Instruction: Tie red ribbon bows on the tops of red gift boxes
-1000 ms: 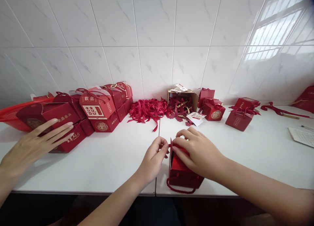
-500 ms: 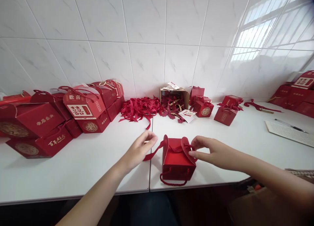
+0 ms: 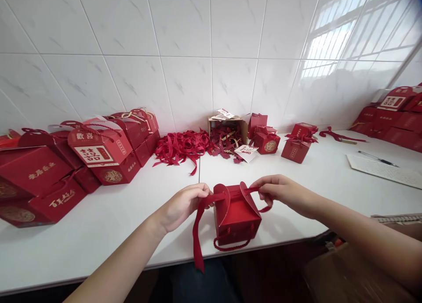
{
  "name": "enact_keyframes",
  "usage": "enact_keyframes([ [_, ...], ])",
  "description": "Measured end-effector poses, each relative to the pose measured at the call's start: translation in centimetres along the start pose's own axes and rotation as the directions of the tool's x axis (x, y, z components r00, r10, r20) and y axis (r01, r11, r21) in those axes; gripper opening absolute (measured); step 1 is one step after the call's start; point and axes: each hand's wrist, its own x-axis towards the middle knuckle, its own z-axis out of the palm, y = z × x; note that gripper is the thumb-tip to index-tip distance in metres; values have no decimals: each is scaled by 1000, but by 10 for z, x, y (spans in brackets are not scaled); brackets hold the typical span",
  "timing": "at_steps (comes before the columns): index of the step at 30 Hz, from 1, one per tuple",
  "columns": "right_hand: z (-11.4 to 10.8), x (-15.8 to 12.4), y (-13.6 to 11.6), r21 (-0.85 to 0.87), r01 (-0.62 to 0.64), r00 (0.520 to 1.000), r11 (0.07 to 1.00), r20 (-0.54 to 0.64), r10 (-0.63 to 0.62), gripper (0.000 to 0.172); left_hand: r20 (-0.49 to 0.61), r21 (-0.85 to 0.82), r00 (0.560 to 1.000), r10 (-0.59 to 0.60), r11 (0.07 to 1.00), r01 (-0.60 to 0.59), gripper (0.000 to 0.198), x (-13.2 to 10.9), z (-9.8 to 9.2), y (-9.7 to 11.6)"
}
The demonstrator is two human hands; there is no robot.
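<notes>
A small red gift box stands near the table's front edge, its two rounded top flaps upright. A red ribbon threads through holes in both flaps. Left of the box, my left hand is closed on the ribbon close to the flap, and the ribbon's long end hangs past the table edge. My right hand pinches the ribbon just right of the other flap, with a short end dangling below the fingers. A twisted red cord handle droops across the box's front.
Stacked red gift boxes stand at left, with more boxes at far right. Against the wall lie a heap of ribbons and an open carton of red pieces. A ribbon-tied box, a pen and a notepad sit at right.
My left hand has moved in to the ribbon beside the flap and closed on it. My right hand now draws the other end rightward. The ribbon between the flaps looks straighter.
</notes>
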Motion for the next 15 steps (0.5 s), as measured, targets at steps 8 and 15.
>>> enact_keyframes([
  [8,8,-7,-8,-325,26,988,945,-138,-75,18,-125,65,991,-54,996,63,27,-2,6,2],
  [15,4,-4,5,-515,7,993,857,-98,-67,10,-144,206,988,-48,976,77,30,1,-2,-12],
])
